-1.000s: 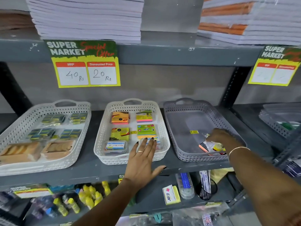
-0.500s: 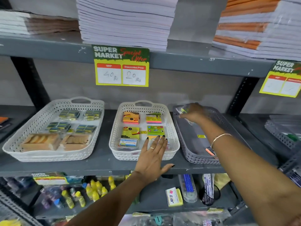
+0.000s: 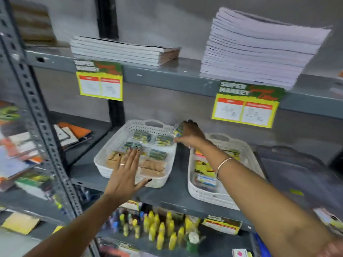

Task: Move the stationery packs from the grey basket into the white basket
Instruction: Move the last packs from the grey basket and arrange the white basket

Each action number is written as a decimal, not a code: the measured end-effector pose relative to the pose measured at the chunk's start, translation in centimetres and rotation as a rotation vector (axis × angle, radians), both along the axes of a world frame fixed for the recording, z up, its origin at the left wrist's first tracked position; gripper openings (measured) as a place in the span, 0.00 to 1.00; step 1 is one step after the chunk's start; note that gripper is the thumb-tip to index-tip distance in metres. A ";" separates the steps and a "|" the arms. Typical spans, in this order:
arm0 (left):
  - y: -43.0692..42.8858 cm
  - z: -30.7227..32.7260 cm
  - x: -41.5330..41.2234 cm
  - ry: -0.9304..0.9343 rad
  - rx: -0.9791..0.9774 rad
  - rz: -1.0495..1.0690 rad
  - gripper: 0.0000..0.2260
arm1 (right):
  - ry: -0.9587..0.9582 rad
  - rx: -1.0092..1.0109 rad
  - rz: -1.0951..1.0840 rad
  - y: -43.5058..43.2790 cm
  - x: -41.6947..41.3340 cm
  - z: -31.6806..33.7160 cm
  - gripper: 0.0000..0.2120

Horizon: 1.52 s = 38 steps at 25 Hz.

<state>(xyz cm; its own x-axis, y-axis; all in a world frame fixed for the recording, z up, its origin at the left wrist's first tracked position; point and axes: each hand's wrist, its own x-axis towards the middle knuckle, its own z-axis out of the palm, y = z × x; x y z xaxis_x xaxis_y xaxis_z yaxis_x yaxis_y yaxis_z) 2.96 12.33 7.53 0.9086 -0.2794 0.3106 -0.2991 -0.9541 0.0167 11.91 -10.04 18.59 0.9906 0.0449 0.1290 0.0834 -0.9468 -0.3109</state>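
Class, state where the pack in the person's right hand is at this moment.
Head view: the right hand holds the pack above the far right corner of the left white basket.

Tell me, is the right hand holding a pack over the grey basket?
No, the right hand holds a small pack at the far right corner of the left white basket; the grey basket lies far right.

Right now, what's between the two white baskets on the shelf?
In the head view, only a bare strip of grey shelf separates the left basket from the right basket; the right arm crosses above it.
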 end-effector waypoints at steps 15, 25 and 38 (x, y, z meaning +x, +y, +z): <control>4.3 -2.5 1.6 -0.043 -0.066 -0.135 0.39 | 0.304 -0.233 0.126 8.4 7.7 -11.3 0.29; 4.3 -2.8 1.7 -0.029 -0.028 -0.099 0.39 | 0.151 -0.107 0.095 4.5 5.2 -6.3 0.31; -10.1 -7.0 -3.8 0.060 -0.171 -0.394 0.40 | 0.098 -0.073 -0.536 -23.2 -8.7 -2.6 0.20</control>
<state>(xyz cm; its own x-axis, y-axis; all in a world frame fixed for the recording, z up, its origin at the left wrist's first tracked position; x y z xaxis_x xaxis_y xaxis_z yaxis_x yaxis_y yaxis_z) -0.80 2.21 0.50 0.7606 -0.5578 0.3323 -0.6337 -0.7492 0.1926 3.22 -33.24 16.01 0.8842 -0.4644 0.0506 -0.4429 -0.8678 -0.2253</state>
